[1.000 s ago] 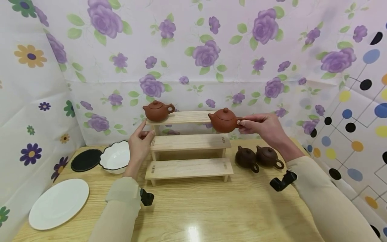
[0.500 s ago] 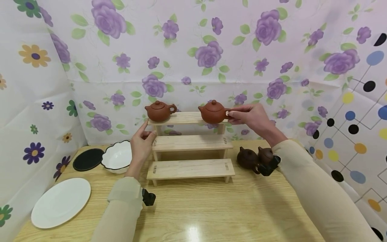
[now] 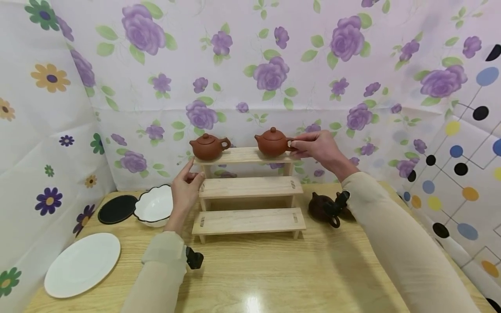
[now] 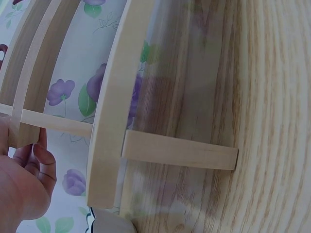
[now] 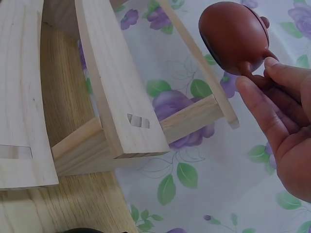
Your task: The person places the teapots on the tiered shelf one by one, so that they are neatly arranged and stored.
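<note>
A three-tier wooden display stand (image 3: pixel 252 187) stands on the table. My right hand (image 3: pixel 318 150) pinches the loop handle of a reddish-brown teapot (image 3: pixel 272 142) at the right end of its top tier. In the right wrist view, thumb and fingers close on the handle of this teapot (image 5: pixel 233 39), whose body is seen from its side. A matching teapot (image 3: pixel 207 148) sits upright at the top tier's left end, handle to the right. Below it, my left hand (image 3: pixel 185 187) grips the stand's left end; in the left wrist view, its curled fingers (image 4: pixel 44 167) show at a plank's end.
Dark brown teapots (image 3: pixel 322 206) stand right of the stand, one mostly hidden behind the right wrist's camera. On the left are a white scalloped bowl (image 3: pixel 154 206), a black oval dish (image 3: pixel 117 209) and a white plate (image 3: pixel 83 265). Floral cloth (image 3: pixel 235 52) hangs close behind.
My right hand has carried the reddish-brown teapot left and back, from beside the top tier to over its right end. My left hand has kept its place at the stand.
</note>
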Motion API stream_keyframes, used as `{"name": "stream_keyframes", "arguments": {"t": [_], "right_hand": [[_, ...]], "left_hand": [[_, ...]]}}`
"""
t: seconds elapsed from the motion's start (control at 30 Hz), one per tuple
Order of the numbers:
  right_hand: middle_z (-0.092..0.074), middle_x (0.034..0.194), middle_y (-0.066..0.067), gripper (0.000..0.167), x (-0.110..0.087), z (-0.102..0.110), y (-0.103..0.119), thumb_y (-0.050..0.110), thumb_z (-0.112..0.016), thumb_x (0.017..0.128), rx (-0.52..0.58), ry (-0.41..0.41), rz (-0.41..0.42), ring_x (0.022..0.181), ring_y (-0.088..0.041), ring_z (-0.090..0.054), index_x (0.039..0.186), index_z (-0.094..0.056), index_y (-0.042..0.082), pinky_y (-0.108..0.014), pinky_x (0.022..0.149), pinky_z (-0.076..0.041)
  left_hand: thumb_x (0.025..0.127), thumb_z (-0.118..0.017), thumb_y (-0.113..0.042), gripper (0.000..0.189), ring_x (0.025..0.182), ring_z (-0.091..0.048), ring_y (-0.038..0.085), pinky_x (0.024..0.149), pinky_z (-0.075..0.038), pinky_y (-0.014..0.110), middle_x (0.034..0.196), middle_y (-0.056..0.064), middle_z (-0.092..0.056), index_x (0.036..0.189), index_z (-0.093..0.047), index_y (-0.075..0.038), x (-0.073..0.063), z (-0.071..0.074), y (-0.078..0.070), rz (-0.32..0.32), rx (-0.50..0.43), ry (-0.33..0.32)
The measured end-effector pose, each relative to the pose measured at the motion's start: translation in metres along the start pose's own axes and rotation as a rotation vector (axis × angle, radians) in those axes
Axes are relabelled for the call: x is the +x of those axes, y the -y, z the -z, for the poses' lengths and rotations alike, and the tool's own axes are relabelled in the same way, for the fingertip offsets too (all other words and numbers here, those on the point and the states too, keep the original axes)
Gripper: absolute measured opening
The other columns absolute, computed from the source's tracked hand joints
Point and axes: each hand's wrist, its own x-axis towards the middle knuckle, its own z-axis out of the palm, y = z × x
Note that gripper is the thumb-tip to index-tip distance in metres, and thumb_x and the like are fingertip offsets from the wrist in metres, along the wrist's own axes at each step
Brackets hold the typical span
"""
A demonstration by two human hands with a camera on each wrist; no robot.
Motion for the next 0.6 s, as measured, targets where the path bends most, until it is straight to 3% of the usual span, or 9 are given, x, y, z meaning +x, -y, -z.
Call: {"name": "stream_keyframes", "arguments": {"t": [0.6], "right_hand": [[-0.079, 0.099, -0.011, 0.034, 0.015, -0.007, -0.005, 0.006, -0.073, 0.100, -0.019, -0.018, 0.009, 0.077, -0.017, -0.079, 0.125, -0.070, -0.016, -0.031, 0.075, -0.064]], "left_hand": [[0.106, -0.067, -0.020, 0.057, 0.085, -0.057, 0.006, 0.070, -0.046, 0.016, 0.103, 0.006, -0.065, 0.160, -0.049, -0.027, -0.002, -0.001, -0.001, 0.009, 0.009, 0.004]]}}
